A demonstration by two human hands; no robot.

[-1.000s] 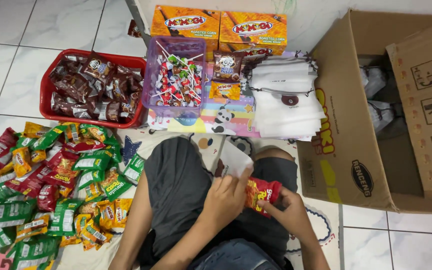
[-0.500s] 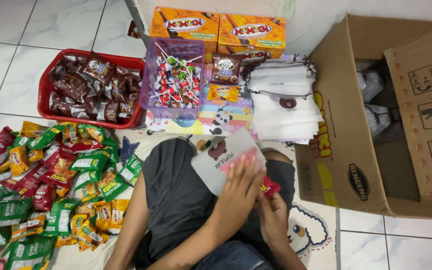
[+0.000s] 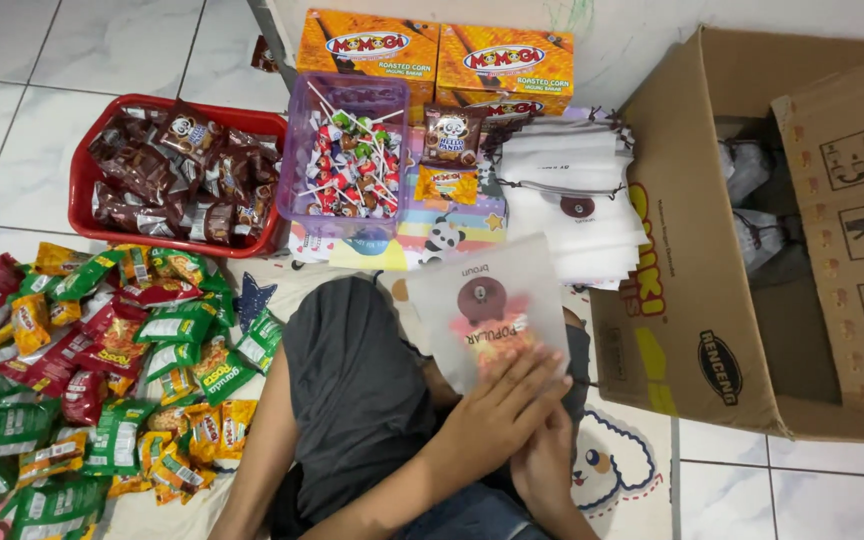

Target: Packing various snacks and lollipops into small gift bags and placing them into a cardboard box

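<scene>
A translucent white drawstring pouch (image 3: 487,290) with a round dark mark is held up over my lap. A red and orange snack packet (image 3: 497,338) shows through it from inside. My left hand (image 3: 502,415) lies against the pouch's lower front with the fingers spread along it. My right hand (image 3: 544,468) is just below and partly hidden behind the left, gripping the pouch's bottom end. I sit on the floor in dark shorts.
A stack of white pouches (image 3: 572,200) lies beyond my lap. Left of it stand a purple tub of lollipops (image 3: 297,150) and a red basket (image 3: 82,195) of brown packets. Two orange boxes (image 3: 367,45) stand at the wall. Loose snack packets (image 3: 82,350) lie left, an open cardboard box (image 3: 692,300) right.
A second ago my right hand held the red snack packet bare beside a folded pouch. The packet now sits inside the pouch, which has been raised and spread flat.
</scene>
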